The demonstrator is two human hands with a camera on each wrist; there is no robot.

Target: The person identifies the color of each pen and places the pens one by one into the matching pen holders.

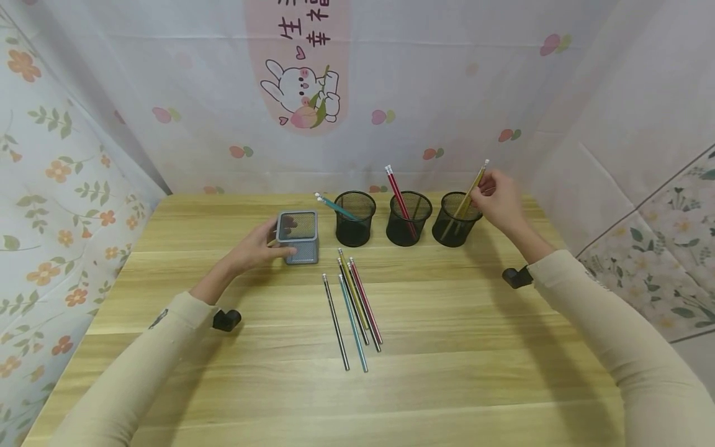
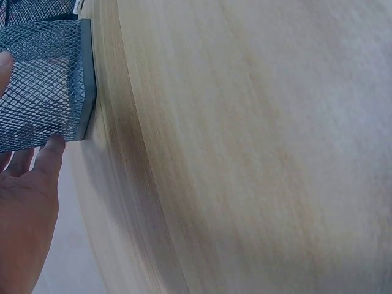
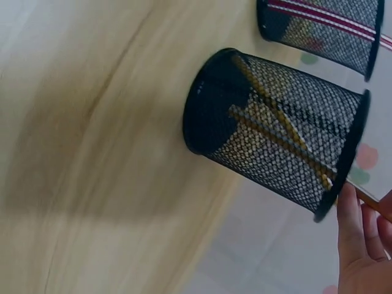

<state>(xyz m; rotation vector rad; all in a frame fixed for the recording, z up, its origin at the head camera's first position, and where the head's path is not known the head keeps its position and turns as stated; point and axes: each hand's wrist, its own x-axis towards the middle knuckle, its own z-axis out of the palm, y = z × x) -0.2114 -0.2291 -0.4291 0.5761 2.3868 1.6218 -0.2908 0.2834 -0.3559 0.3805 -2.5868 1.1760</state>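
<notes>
My left hand (image 1: 257,249) holds a grey square mesh pen holder (image 1: 304,253) upright at the left end of a row of cups, its thumb on the front and fingers round the far side. In the left wrist view, fingertips touch the holder's mesh wall (image 2: 43,86). Over at the right, my right hand (image 1: 503,198) pinches a yellow pencil (image 1: 475,181) near its eraser end. That pencil leans out of the rightmost round black mesh cup (image 1: 447,233). Through the mesh in the right wrist view, two yellow pencils (image 3: 269,131) show inside the cup.
Red pencils (image 1: 398,194) lean in the middle black cup (image 1: 402,233), blue pencils (image 1: 335,205) in the left one (image 1: 353,234). Several pencils lie on the wooden table (image 1: 447,366) in front, among them a black (image 1: 336,323), a blue (image 1: 354,326) and a red one (image 1: 367,302). A printed curtain (image 1: 475,112) hangs behind.
</notes>
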